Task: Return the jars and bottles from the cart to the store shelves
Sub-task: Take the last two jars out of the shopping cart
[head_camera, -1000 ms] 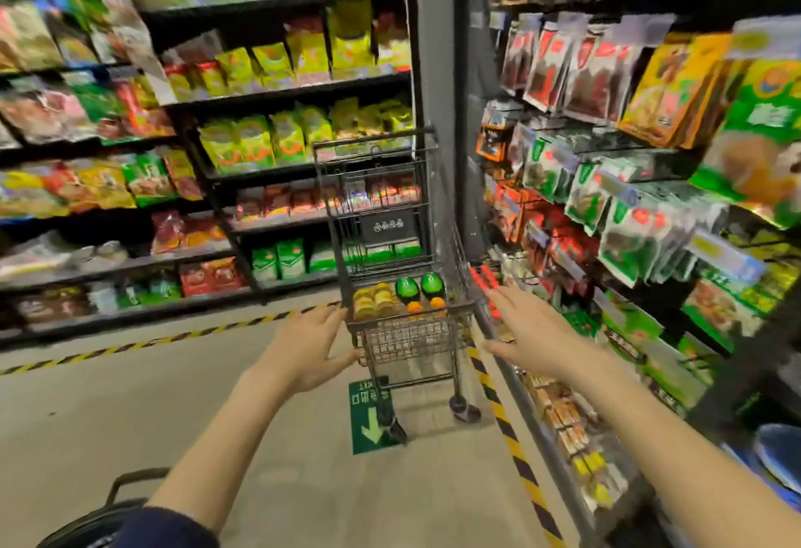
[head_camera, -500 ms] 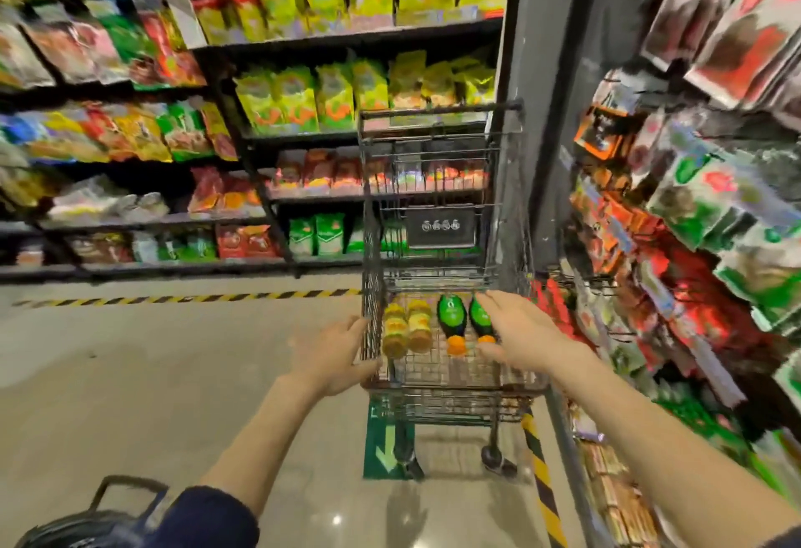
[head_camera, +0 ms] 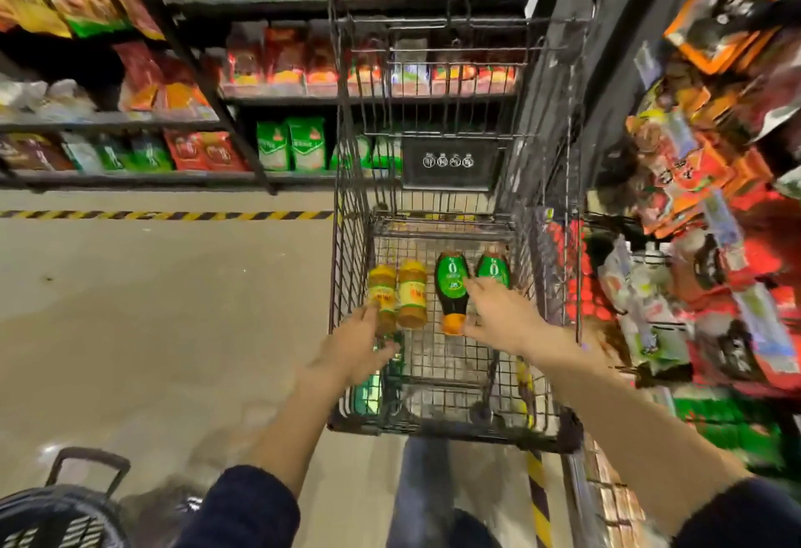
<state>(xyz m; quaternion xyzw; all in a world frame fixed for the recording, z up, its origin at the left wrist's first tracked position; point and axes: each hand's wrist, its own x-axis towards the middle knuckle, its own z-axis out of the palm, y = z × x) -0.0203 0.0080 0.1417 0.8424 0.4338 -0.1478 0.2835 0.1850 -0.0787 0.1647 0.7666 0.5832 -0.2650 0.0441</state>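
Note:
A black wire cart (head_camera: 351, 183) stands in front of me. On its mesh floor lie two yellow jars (head_camera: 411, 287) side by side and two dark bottles with green labels (head_camera: 451, 283), the left one showing an orange cap. My left hand (head_camera: 359, 348) reaches over the cart's left side, fingers spread, touching the leftmost yellow jar (head_camera: 382, 289). My right hand (head_camera: 505, 313) hovers open over the right bottle (head_camera: 494, 270), covering its lower part, fingertips near the left bottle's neck.
Store shelves (head_camera: 130, 122) with packets run along the far left and behind the cart. A rack of hanging snack bags (head_camera: 702, 209) crowds the right side. Yellow-black floor tape (head_camera: 164, 215) crosses the aisle. A dark basket with a handle (head_camera: 65, 508) sits at bottom left.
I have stepped up to the cart, so it fills more of the view. Both hands have moved forward and down into the cart, reaching the jars and bottles.

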